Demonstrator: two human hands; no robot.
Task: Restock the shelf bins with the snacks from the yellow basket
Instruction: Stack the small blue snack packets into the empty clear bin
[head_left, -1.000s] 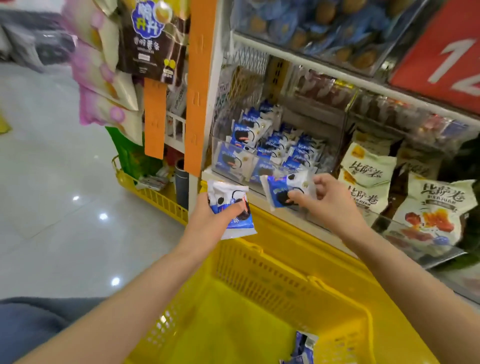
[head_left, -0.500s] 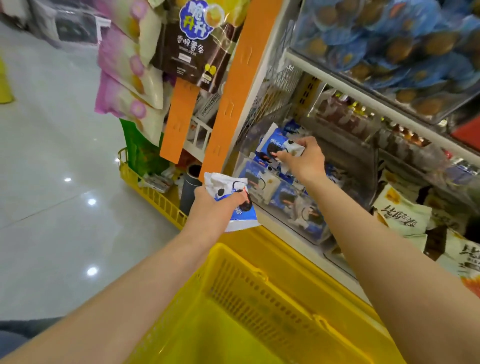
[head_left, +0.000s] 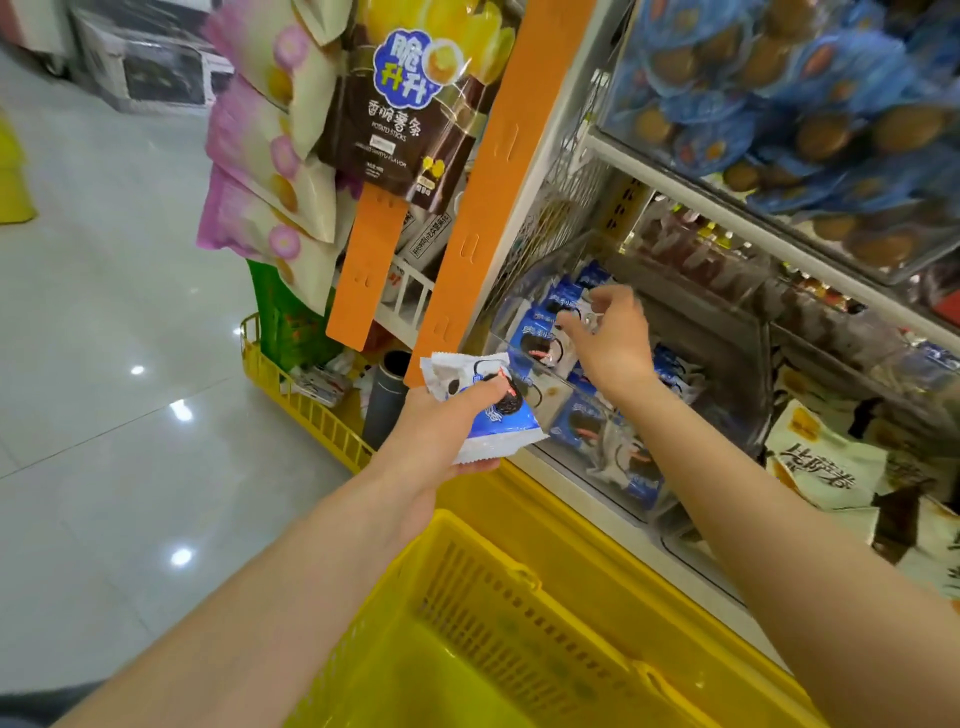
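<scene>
1. The left hand (head_left: 441, 431) grips one blue-and-white sandwich-cookie packet (head_left: 485, 415), thumb across its face and fingers underneath; it is held just outside the front wall of the clear shelf bin (head_left: 550, 371), probably ready to go in next.
2. The right hand (head_left: 610, 338) hovers inside that bin, just above the piled cookie packets (head_left: 535, 338); its fingers are loosely parted and slightly bent, holding nothing that shows; the pose would suit letting a packet drop or tidying the pile.
3. The yellow basket (head_left: 493, 597) sits directly below the shelf edge, under both forearms; this likely keeps each reach from basket to bin short.
4. Count: two hands; one packet in hand; one basket beneath the arms; about a dozen packets show in the bin, but they overlap, so an exact number cannot be told.
</scene>
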